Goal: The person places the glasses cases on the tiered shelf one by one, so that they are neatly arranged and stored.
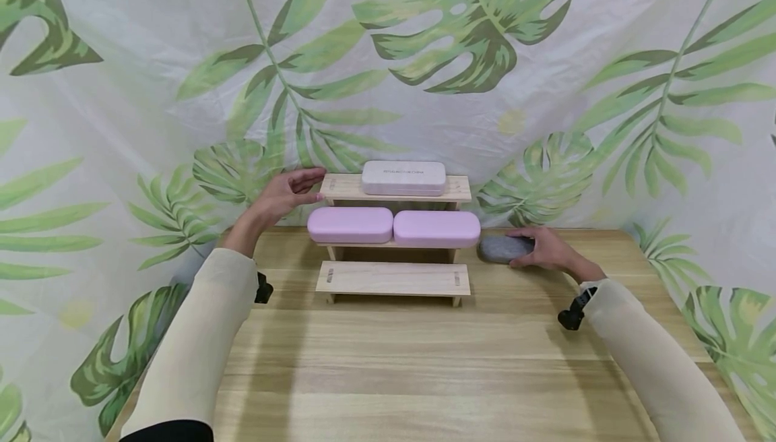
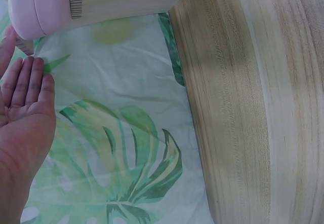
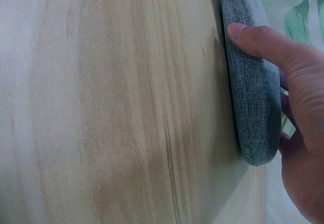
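Observation:
A grey fabric glasses case [image 3: 253, 82] lies on the table right of a wooden step rack. My right hand [image 1: 545, 248] grips it, thumb on the near side and fingers behind. At the left end of the top step [image 1: 342, 186] is my left hand [image 1: 285, 194], its fingers fairly straight and holding nothing; whether it touches the wood is unclear. On that step sits a white glasses case [image 1: 403, 178] with small lettering. Two lilac glasses cases, a left one [image 1: 350, 225] and a right one [image 1: 436, 229], lie side by side on the middle step.
The lowest step [image 1: 393, 278] of the rack stands in front, with bare wood on top. Below it spreads the wood-grain table [image 1: 400, 368]. A leaf-patterned cloth [image 1: 151, 105] hangs behind and along the sides, close to the table's back edge.

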Demonstrator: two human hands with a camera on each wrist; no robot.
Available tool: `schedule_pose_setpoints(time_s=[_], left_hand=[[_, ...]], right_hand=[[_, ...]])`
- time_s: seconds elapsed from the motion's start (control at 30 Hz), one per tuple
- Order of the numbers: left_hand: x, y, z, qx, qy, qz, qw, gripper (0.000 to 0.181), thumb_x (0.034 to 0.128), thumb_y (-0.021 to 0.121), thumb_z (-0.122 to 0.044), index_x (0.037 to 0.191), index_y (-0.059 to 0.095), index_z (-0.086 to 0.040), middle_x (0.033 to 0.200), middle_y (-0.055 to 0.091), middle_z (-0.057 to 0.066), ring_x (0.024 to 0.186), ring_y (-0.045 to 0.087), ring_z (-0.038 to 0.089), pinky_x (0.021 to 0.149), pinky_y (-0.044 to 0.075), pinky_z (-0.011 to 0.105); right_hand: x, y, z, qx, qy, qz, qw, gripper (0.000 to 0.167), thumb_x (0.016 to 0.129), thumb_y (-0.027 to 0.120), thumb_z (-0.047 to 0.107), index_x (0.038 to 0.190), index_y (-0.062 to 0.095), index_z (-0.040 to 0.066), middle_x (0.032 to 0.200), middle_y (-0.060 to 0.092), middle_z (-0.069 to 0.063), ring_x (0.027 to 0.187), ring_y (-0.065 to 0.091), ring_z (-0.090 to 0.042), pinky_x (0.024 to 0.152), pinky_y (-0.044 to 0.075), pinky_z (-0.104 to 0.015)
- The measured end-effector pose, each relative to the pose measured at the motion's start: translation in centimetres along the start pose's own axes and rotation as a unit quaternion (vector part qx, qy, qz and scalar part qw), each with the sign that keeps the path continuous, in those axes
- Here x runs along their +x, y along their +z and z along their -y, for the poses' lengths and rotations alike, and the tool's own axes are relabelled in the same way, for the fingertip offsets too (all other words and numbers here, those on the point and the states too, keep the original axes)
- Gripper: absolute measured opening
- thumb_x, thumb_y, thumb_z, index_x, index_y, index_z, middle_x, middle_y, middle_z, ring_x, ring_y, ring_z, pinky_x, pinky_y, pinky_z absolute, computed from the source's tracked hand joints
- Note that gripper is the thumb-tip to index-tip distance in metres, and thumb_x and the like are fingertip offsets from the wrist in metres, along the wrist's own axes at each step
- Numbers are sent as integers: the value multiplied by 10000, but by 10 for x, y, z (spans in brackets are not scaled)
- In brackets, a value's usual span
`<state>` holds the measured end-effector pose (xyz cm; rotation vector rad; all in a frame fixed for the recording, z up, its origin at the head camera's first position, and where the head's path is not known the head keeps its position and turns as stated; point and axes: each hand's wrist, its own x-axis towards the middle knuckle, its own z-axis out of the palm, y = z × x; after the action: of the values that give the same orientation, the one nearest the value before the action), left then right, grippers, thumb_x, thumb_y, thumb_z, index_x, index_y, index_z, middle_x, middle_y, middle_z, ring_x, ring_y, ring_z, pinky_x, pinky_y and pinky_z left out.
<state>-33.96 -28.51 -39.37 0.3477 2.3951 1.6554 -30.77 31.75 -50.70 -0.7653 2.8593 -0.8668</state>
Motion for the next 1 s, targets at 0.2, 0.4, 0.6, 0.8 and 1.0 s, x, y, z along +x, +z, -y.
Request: schedule_pose_setpoints(time_s=[0.2,0.4,0.6,0.8,1.0], left_hand=[[-1,0,-1,39,-21,19,10000,653,1001,771,-171,1594,498,-142,1644,475,53,1557,377,218,1300,308,405],[-1,0,-1,57,-66,23,10000,655,998,777,-188,1591,503,-150,1640,481,47,1557,374,222,1298,312,420],[-1,0,-1,10,-103,6,9999,654,999,776,-180,1592,503,-146,1641,479,50,1562,366,231,1295,319,428],[-1,1,-1,-27,-119,-27,9999,650,997,777,-179,1589,508,-148,1639,483,44,1562,366,229,1293,323,422],[-1,1,-2,8,-99,-17,9999,649,999,776,-188,1588,508,-149,1640,482,44,1563,364,233,1294,321,423]], right_hand=[[-2,1,1,103,27,-12,9999,688,789,968,279,1378,707,38,1362,695,-216,1200,652,-398,907,547,-439],[-3,0,1,225,58,-18,9997,688,781,977,270,1372,711,37,1353,706,-197,1215,645,-396,924,545,-444],[-7,-3,3,298,7,56,9995,685,787,973,266,1368,706,18,1371,692,-208,1268,616,-437,983,532,-537],[-12,-6,7,224,-167,26,9996,661,782,973,253,1345,720,15,1373,691,-207,1289,605,-455,989,529,-558],[-18,-11,9,193,-185,11,9996,646,774,978,255,1327,735,26,1352,702,-206,1231,632,-419,930,537,-483]])
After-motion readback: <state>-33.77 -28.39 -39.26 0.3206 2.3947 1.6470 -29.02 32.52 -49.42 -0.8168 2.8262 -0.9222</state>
